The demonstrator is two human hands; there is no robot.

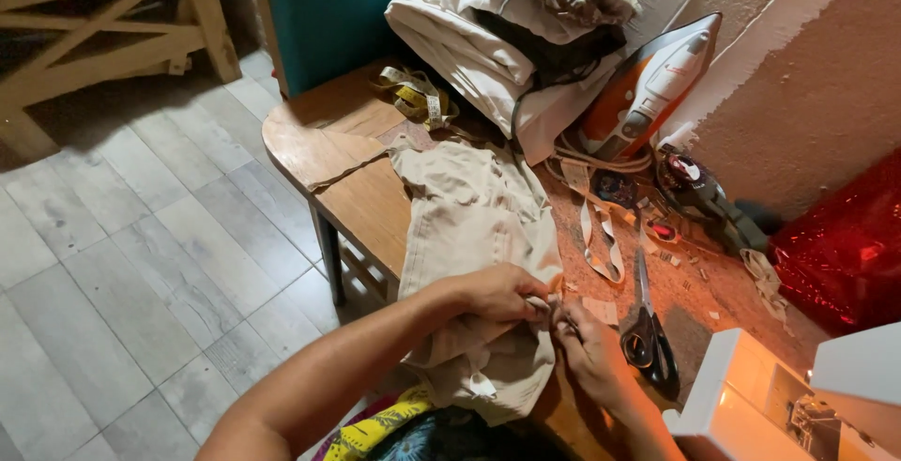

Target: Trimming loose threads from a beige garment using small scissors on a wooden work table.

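Low in the middle of the frame, the left hand [497,294] and right hand [587,348] meet over a beige garment [474,226] spread on the desk [361,203]. Both grips are pinched together on one fold of the cloth, fingertips almost touching. The garment runs from frame centre down to the lower edge. Just right of the right hand lie black-handled scissors [646,330] (blades pointing up the frame). Higher, an orange and white iron [648,85] leans at the wall, beside a heap of folded clothes [497,29]. A yellow tape measure [413,95] sits upper centre. A white sewing machine [798,400] fills the lower right corner.
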